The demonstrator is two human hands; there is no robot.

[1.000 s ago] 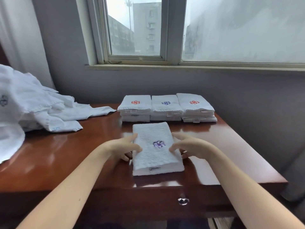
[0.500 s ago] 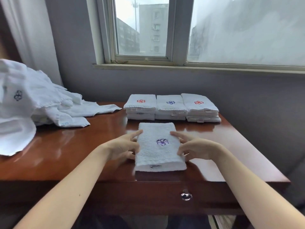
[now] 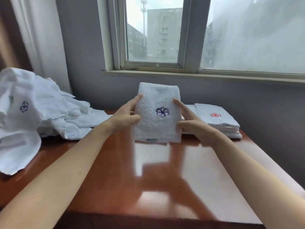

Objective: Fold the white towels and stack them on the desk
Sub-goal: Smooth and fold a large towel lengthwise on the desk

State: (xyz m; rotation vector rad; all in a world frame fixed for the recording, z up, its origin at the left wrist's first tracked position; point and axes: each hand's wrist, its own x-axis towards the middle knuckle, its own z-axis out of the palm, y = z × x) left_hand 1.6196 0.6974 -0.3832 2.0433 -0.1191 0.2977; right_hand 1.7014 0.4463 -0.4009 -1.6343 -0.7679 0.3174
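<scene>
The folded towel point(image 3: 156, 123) is over the middle of the tabletop point(image 3: 165, 179). Loose towels point(image 3: 41, 113) lie left of it, a towel stack point(image 3: 221, 123) right.

A window point(image 3: 191, 35) with a pale frame is set in a grey wall point(image 3: 85, 55). A white curtain point(image 3: 44, 43) is hung left of the window, and a sill point(image 3: 198, 76) is seen under it. Through the glass a grey building point(image 3: 163, 33) and a thin tower point(image 3: 144, 17) are seen.
</scene>
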